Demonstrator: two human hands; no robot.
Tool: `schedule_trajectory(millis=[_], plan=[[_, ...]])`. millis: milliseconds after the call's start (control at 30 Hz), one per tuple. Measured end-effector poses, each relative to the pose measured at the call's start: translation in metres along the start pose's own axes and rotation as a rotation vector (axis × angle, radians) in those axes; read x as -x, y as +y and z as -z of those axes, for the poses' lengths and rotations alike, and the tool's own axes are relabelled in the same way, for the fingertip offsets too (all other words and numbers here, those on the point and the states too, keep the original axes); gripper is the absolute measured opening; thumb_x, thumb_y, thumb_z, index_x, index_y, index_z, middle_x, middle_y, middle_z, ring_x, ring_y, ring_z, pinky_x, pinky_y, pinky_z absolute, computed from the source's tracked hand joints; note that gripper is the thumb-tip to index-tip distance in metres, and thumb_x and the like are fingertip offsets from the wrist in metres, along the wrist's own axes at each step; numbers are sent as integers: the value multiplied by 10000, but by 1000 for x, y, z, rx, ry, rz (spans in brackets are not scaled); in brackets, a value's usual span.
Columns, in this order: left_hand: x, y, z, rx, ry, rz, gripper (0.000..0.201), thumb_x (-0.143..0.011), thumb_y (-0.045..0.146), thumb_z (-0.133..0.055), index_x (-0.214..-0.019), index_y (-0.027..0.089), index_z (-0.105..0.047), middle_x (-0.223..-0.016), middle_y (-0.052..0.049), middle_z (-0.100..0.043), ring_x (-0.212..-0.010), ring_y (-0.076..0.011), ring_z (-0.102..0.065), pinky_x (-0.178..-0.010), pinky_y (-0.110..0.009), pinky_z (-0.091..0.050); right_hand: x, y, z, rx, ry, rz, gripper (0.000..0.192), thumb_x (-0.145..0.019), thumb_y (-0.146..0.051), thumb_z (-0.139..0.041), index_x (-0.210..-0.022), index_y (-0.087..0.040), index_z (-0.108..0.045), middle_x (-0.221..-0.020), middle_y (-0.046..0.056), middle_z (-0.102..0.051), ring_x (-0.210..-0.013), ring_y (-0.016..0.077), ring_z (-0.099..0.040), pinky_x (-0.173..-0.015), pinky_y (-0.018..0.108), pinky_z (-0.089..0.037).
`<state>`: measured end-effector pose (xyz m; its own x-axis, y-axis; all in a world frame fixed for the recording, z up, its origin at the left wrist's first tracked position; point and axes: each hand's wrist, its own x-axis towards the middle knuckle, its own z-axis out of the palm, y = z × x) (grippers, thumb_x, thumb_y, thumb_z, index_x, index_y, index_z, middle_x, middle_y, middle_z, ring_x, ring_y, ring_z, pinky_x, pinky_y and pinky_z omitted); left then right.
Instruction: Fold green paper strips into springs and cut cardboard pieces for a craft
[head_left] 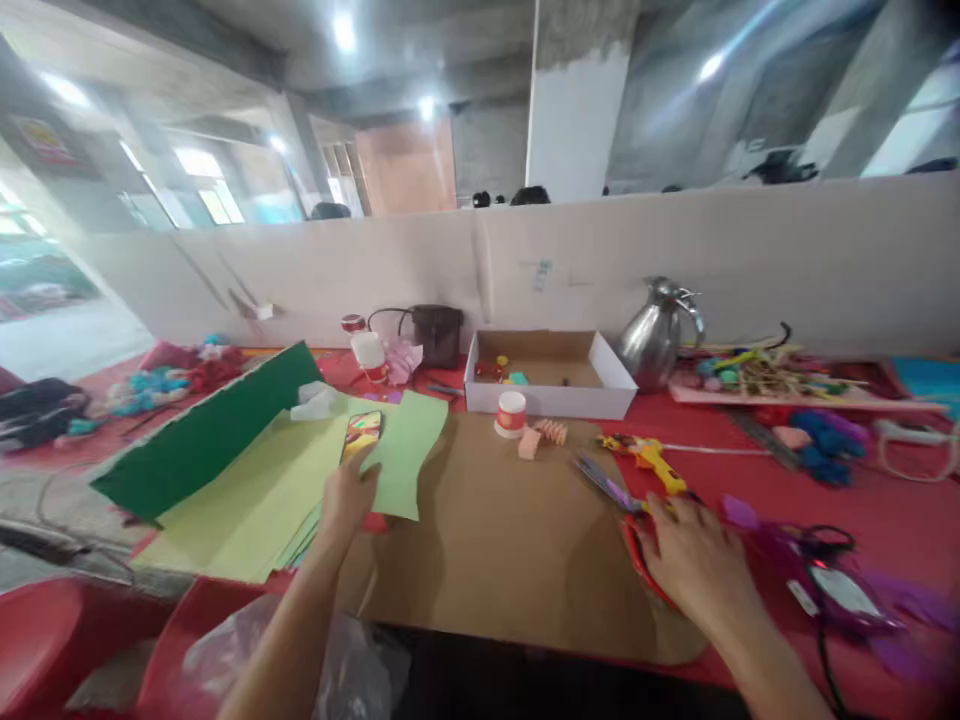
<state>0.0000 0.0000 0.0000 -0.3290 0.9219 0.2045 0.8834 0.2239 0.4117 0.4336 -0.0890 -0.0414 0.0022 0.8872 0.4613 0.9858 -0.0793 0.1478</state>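
Note:
My left hand (349, 492) is closed on the near left edge of a light green paper sheet (411, 450), which curls over the brown cardboard (517, 540). Just beyond its fingers lies a phone (364, 430) with a bright screen, on a stack of yellow-green paper (247, 485). My right hand (694, 550) is closed around the red handles of a pair of scissors (611, 486); their blades point away to the left, low over the cardboard's right side. A yellow glue gun (658, 466) lies just past the right fingers.
A paper cup (512, 413) and pink folded paper pieces (529, 443) stand mid-board. Behind are a white box (551, 400), a black bag (437, 337) and a metal jug (651, 340). A dark green board (217, 430) rises at left; a purple device (844, 590) with cables lies right.

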Motion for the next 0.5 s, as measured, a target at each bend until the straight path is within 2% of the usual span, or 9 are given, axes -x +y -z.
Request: schedule_trajectory(millis=[67,167,300,400,500], plan=[[-5,2,-1,-33,24,24,404,-875,300,-488,-1243,220,-634,-1052,-73,-730,-926,-233,-666,-751,-272,-481,-3,3,11,-70,50,40,185,-875,-290,-537,-891,-161,-669,-931,117,-659,-887,300,-569,-745,402,-408],[-9,8,-3,-70,60,37,356,-883,308,-455,-1108,215,-714,-1076,-102,-708,-982,-265,-638,-796,-315,-475,-5,-3,26,-221,112,90,284,-910,-326,-499,-676,-195,-592,-762,81,-630,-805,258,-557,-749,380,-395],[-13,23,-9,-102,101,43,341,-877,293,-434,-932,212,-760,-1201,-135,-636,-1172,-317,-520,-908,-388,-429,-3,-34,38,-492,114,169,385,-958,-332,-433,-596,-210,-486,-649,44,-567,-693,203,-525,-690,338,-373],[-20,29,-12,-77,68,93,297,-847,273,-468,-865,187,-751,-1069,-169,-676,-1096,-338,-564,-864,-423,-438,3,-64,40,-724,-54,222,315,-973,-298,-398,-715,-205,-553,-747,46,-612,-757,199,-569,-710,322,-398],[-32,28,-12,4,11,149,202,-795,291,-544,-779,207,-727,-904,-124,-703,-927,-304,-628,-743,-373,-458,3,-92,40,-982,-311,247,195,-951,-236,-408,-970,-227,-602,-928,41,-655,-818,176,-618,-724,292,-457]])
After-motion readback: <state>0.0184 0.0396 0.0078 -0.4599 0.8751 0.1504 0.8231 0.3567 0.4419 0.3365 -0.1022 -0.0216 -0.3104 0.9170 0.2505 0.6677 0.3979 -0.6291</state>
